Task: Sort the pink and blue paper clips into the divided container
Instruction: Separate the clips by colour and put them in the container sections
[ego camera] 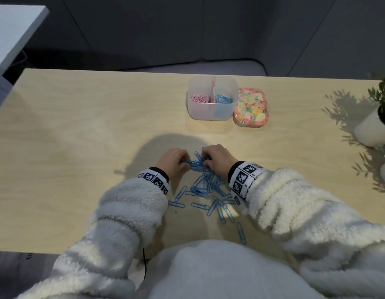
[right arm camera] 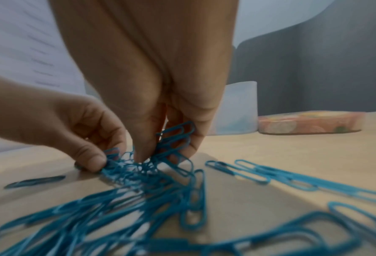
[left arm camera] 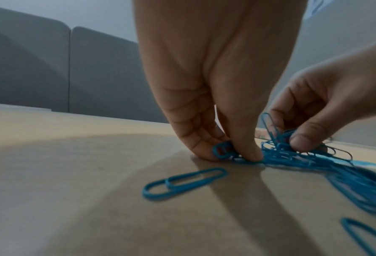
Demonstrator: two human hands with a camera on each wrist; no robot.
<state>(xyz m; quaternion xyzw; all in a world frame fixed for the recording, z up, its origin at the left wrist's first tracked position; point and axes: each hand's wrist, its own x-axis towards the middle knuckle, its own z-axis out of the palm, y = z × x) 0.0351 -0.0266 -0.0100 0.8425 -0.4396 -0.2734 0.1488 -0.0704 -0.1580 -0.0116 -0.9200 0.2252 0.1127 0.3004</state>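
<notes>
My left hand (ego camera: 172, 161) and right hand (ego camera: 217, 157) each pinch the tangled blue paper clips (ego camera: 197, 164). I judge them light, springy, snag-prone; grip the bunch's middle.

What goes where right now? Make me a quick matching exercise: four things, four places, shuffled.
Things:
1. pink clips
2. loose blue clips
3. flowered tin
4. potted plant

Places:
A. right edge of the table
B. left compartment of the container
C. touching the container's right side
D. spread between the wrists

Pairs: 1-B, 2-D, 3-C, 4-A
</notes>
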